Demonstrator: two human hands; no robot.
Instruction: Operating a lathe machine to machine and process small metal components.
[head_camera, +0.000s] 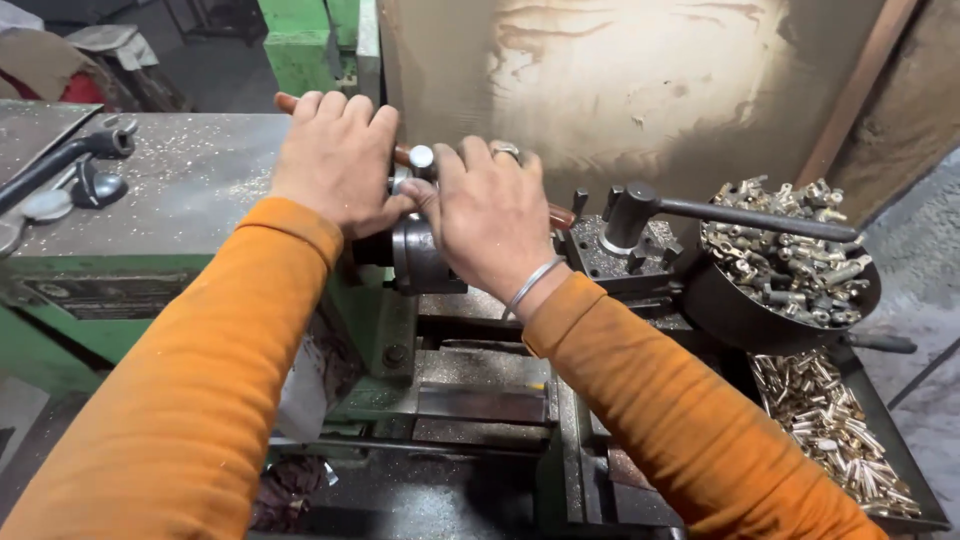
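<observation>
My left hand (335, 160) is closed around a long reddish-brown bar (287, 101) that runs across the top of a lathe's dark round chuck (418, 258). My right hand (490, 215) covers the chuck from the right, fingers curled over it, with a ring on one finger and a metal bangle at the wrist. A small shiny round metal end (421, 157) shows between the two hands. Both arms wear orange sleeves. What sits inside the chuck is hidden by my hands.
The green lathe body (120, 290) lies at left with black levers (70, 160). A tool post with a long dark handle (740, 215) stands right of the chuck. A black pan (790, 260) holds several brass fittings; a tray (835, 420) below holds several small brass pieces.
</observation>
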